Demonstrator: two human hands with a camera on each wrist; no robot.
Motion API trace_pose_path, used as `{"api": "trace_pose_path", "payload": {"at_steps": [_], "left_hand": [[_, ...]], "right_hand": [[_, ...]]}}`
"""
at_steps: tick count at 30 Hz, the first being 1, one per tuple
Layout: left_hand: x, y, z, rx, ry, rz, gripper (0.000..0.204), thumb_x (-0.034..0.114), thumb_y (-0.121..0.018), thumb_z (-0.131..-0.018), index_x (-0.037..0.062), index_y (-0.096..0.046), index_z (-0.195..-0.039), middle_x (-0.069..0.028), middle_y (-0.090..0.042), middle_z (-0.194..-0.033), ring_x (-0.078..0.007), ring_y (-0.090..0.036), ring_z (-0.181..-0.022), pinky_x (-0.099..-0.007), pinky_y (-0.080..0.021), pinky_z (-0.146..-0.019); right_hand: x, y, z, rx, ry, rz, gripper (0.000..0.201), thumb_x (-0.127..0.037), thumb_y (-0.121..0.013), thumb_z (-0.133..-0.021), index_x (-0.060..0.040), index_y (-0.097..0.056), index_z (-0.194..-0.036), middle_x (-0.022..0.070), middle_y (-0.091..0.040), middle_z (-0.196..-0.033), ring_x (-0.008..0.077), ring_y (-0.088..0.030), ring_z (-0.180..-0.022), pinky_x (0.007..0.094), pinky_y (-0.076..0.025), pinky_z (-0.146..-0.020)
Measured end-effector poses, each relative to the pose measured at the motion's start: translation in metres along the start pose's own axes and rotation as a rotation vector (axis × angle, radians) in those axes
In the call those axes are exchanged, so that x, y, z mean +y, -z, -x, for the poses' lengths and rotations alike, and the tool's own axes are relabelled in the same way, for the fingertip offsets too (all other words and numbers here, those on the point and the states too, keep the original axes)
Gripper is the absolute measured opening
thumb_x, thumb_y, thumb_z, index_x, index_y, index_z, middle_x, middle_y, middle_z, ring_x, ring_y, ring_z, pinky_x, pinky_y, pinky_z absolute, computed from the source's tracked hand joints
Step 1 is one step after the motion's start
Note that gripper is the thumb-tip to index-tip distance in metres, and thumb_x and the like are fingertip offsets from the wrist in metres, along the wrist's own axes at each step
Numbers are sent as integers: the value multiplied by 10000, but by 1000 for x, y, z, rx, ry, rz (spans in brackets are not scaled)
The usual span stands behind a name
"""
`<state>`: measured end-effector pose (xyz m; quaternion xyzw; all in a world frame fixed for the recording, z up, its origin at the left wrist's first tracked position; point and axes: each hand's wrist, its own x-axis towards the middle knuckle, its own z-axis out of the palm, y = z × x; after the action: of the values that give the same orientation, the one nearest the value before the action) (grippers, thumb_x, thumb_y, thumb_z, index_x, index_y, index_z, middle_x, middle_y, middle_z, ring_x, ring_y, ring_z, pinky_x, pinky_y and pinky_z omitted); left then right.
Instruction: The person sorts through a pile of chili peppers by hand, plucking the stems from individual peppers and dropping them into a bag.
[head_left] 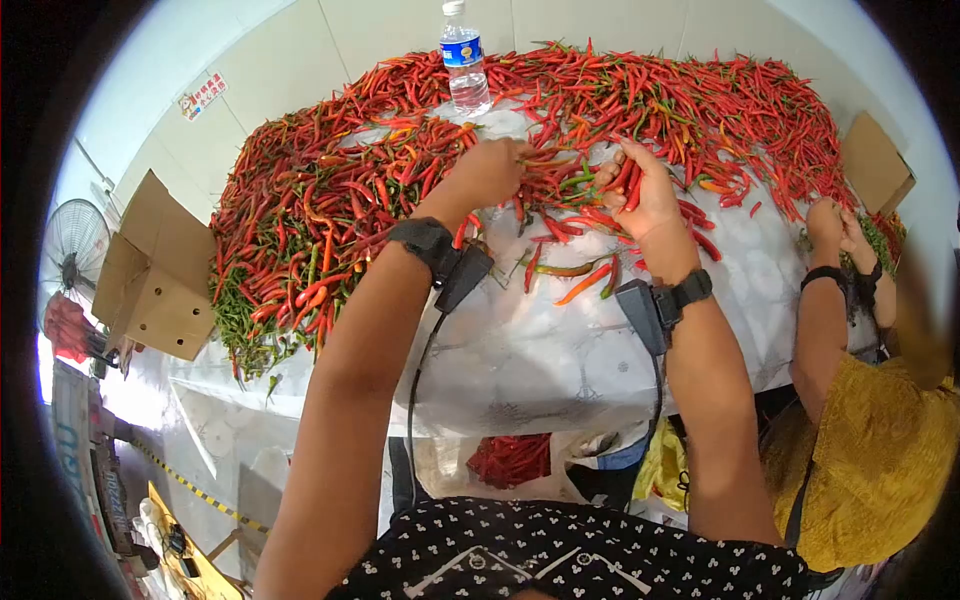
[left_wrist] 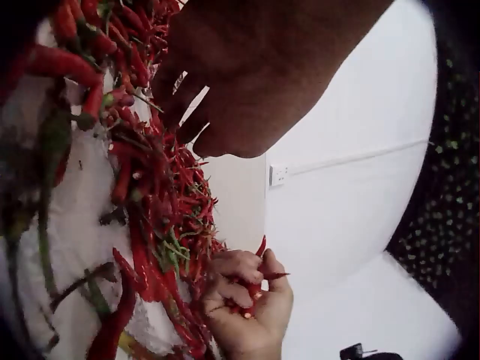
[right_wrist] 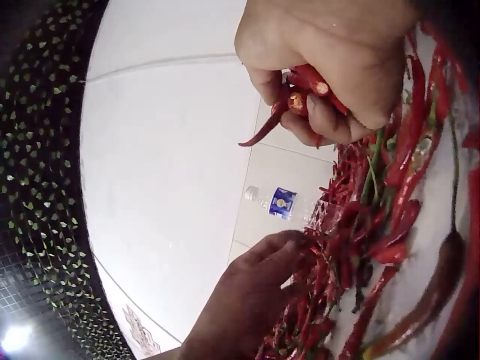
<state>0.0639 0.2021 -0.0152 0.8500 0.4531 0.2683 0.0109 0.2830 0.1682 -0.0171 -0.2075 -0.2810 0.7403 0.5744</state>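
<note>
My right hand (head_left: 645, 195) holds several red chili peppers (right_wrist: 304, 101) in its curled fingers. Their cut, stemless ends show pale in the right wrist view, and one pointed tip sticks out past the fingers. To the left, my left hand (head_left: 490, 172) reaches over the chili pile (head_left: 340, 205), its fingers spread apart and angled down among the peppers. Its fingertips are partly hidden there. Between and below my hands, several loose chilies (head_left: 583, 284), red, orange and greenish, lie on the white plastic sheet (head_left: 520, 340).
A water bottle (head_left: 466, 70) stands at the back amid the chilies. Cardboard boxes (head_left: 160, 275) and a fan (head_left: 75, 245) are on the left. Another person's hands (head_left: 835, 230) work at the right end. Green stems (head_left: 235, 310) lie at the pile's left edge.
</note>
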Motion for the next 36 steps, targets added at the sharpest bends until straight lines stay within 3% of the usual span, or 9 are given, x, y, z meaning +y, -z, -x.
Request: {"api": "trace_pose_path", "payload": {"at_steps": [4,6,11,14,16,20,26,33,36], "left_hand": [[5,-1,4,-72,-98,-93,249,120,-563,-723,22,-604,-949,-180,-614,-878,-345,-586,-797,-385,-459,-714],[22,17,22,-214,15,87,206,107,-579,-725,14,-589,-908,-178,-595,-893,-318,-581,-814,-371,-452,-709],[40,35,56,-236,98,184,157,109,-607,-738,-4,-565,-839,-118,-590,-762,-236,-564,-676,-336,-432,-627],[36,40,67,-179,167,476,137,136,-574,-808,1,-553,-797,-65,-595,-757,-159,-536,-628,-278,-426,-598],[40,48,72,-265,397,965,155,148,-502,-874,11,-548,-819,-36,-596,-808,-101,-521,-625,-230,-428,-591],[44,56,82,-291,460,1398,160,126,-447,-901,-2,-541,-922,-67,-614,-833,-79,-515,-623,-203,-452,-586],[44,44,82,-427,328,1526,159,142,-459,-902,24,-559,-937,-80,-628,-836,-91,-562,-636,-206,-465,-580],[59,58,106,-634,188,1272,222,257,-533,-862,55,-613,-814,-42,-635,-729,-89,-573,-604,-204,-452,-554],[51,60,107,-294,259,1102,257,244,-485,-845,34,-620,-786,-37,-624,-699,-93,-563,-581,-218,-440,-525]], "right_hand": [[0,-4,2,102,-1,-22,133,-192,-602,-793,-107,-501,-774,32,-535,-641,159,-540,-553,213,-303,-359],[3,-4,3,89,-6,1,127,-182,-605,-791,-97,-511,-788,32,-539,-641,156,-542,-562,212,-304,-363],[7,1,0,36,-66,28,119,-150,-612,-785,-70,-532,-823,31,-544,-632,141,-537,-563,204,-305,-373],[11,0,0,-45,-76,44,110,-141,-614,-787,-70,-534,-816,30,-542,-632,130,-523,-550,199,-313,-373],[13,-6,4,-59,-83,126,114,-140,-618,-788,-64,-536,-810,27,-538,-637,114,-513,-549,194,-320,-370],[20,-19,15,-23,-99,130,108,-138,-620,-790,-65,-540,-796,26,-537,-642,100,-510,-545,190,-324,-367],[40,-49,68,14,-26,275,223,-141,-589,-820,-23,-552,-1005,-2,-501,-643,68,-478,-523,171,-335,-372],[65,-71,129,22,104,380,152,-133,-638,-779,-40,-563,-871,-3,-501,-606,76,-456,-446,200,-324,-371],[79,-73,167,60,61,568,161,-151,-634,-784,-38,-561,-872,12,-529,-616,70,-473,-447,192,-351,-381]]}}
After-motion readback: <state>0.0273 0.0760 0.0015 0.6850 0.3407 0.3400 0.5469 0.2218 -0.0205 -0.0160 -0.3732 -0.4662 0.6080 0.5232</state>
